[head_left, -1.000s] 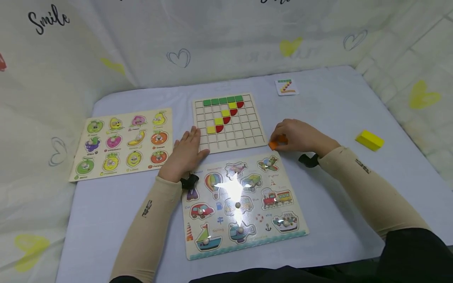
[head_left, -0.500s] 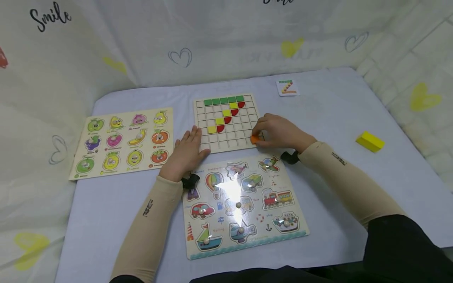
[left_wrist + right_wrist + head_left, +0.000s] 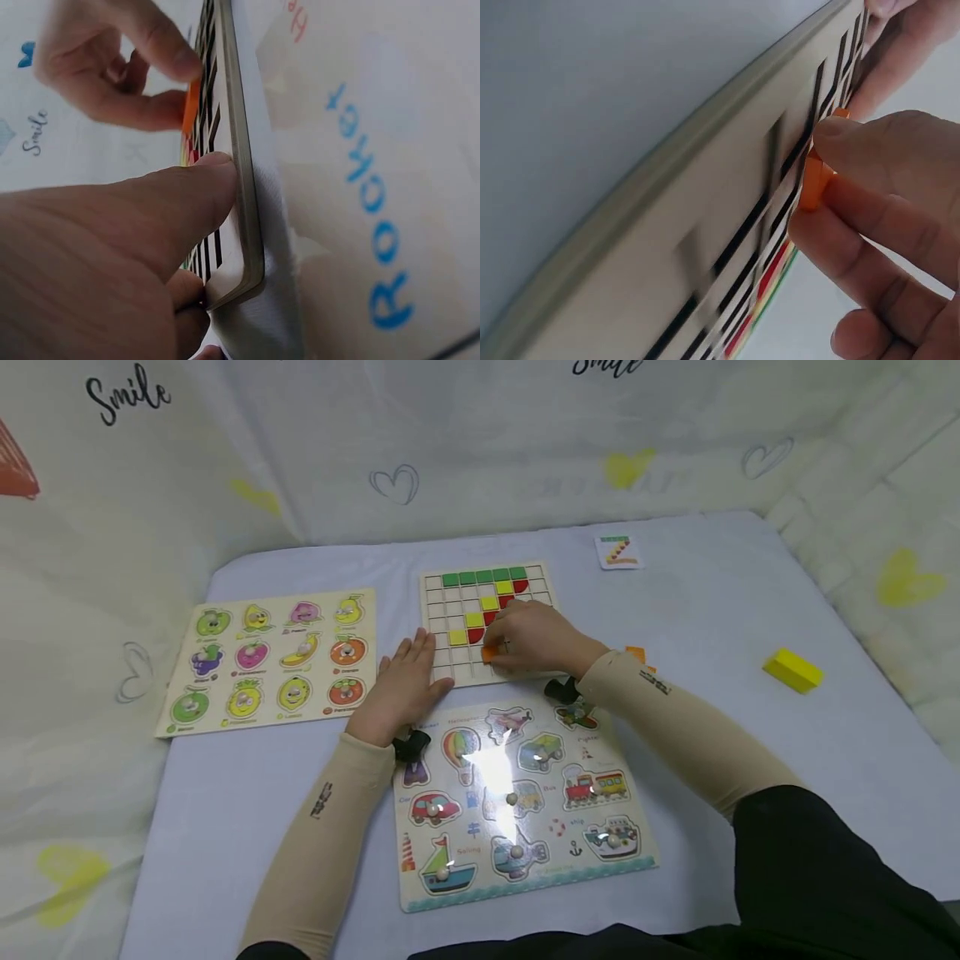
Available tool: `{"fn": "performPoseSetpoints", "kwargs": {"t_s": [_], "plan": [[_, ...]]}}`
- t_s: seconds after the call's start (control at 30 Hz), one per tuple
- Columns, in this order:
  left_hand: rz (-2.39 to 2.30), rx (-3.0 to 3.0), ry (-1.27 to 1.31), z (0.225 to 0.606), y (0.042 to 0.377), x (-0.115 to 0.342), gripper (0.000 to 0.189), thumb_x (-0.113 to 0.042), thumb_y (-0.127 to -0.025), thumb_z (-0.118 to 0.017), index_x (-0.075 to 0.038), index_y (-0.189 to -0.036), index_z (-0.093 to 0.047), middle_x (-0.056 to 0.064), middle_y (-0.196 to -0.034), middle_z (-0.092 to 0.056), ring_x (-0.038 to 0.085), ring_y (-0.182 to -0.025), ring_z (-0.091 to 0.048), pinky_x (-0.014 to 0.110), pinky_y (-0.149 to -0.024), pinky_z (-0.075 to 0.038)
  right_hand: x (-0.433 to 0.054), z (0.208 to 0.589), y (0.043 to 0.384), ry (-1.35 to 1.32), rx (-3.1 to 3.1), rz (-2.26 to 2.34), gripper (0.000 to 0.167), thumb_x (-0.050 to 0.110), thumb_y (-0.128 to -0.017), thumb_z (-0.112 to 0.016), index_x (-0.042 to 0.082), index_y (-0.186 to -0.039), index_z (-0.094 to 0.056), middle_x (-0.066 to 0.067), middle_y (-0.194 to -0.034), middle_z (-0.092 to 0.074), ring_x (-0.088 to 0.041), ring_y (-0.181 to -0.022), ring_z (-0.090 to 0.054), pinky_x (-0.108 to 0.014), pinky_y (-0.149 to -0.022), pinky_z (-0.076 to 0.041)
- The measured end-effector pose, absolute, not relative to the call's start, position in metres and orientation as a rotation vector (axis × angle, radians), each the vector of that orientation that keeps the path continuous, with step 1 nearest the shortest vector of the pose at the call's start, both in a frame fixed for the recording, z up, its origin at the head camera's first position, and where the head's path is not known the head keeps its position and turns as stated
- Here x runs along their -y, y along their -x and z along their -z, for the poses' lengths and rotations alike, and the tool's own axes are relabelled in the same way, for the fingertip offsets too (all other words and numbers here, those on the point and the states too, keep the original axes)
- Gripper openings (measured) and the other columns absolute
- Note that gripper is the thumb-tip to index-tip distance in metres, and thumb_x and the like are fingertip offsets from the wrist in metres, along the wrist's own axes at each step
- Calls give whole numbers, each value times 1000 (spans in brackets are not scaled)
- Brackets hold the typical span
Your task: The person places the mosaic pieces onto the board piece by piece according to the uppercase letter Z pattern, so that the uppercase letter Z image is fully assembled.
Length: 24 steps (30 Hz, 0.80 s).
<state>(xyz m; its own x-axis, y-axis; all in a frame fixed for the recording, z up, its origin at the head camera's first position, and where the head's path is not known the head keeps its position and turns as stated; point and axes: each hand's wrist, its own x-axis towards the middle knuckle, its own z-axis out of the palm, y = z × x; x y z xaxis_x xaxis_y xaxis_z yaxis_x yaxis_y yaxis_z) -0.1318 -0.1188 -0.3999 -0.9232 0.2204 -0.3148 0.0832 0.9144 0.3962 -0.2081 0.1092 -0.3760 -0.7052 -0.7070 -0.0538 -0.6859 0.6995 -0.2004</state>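
Observation:
A wooden grid board [image 3: 528,647] lies mid-table, bearing a row of green squares [image 3: 485,577] and a diagonal of yellow squares [image 3: 474,619] and red rounded tiles [image 3: 476,634]. My left hand [image 3: 401,685] rests on the board's left edge with fingers extended; its thumb [image 3: 202,187] presses the near border. Over the lower part of the grid, my right hand [image 3: 536,639] pinches an orange tile [image 3: 815,180] between thumb and fingers. A bit of orange also shows beyond the thumb in the right wrist view; whether it is a separate tile, I cannot tell.
Nearer me lies a vehicle puzzle [image 3: 525,877], with a fruit puzzle [image 3: 266,664] to the left. A patterned card [image 3: 618,552] sits at the back right. Orange pieces [image 3: 636,654] show beside the right sleeve, and a yellow block [image 3: 793,671] lies farther right.
My right hand has moved left from beside the board to over its lower rows, carrying orange. Orange pieces on the table now show behind the right sleeve. The left hand has stayed put.

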Motion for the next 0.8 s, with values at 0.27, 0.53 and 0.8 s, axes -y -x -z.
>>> {"fn": "performPoseSetpoints", "kwargs": {"t_s": [0.27, 0.53, 0.8], "plan": [[-521, -2739, -223, 401, 132, 117, 86, -48, -107, -53, -6, -168, -8, 10, -177, -1, 36, -165, -5, 62, -131, -12, -76, 373, 206, 1125, -2783, 207, 28, 32, -93, -78, 17, -116, -81, -1, -115, -78, -25, -108, -65, -42, -101, -53], [-527, -2727, -233, 403, 127, 114, 86, -48, -107, -53, -6, -168, -8, 11, -177, -2, 36, -165, -6, 62, -131, -12, -71, 382, 202, 1173, -2785, 151, 28, 31, -94, -77, 17, -117, -81, -2, -113, -78, -25, -106, -64, -42, -97, -54], [-529, -2737, -225, 397, 128, 117, 85, -48, -107, -52, -6, -168, -8, 11, -177, -2, 36, -165, -6, 61, -131, -12, -68, 378, 204, 1239, -2793, 162, 27, 31, -94, -77, 16, -116, -81, -3, -113, -77, -25, -103, -63, -41, -94, -54]]}}
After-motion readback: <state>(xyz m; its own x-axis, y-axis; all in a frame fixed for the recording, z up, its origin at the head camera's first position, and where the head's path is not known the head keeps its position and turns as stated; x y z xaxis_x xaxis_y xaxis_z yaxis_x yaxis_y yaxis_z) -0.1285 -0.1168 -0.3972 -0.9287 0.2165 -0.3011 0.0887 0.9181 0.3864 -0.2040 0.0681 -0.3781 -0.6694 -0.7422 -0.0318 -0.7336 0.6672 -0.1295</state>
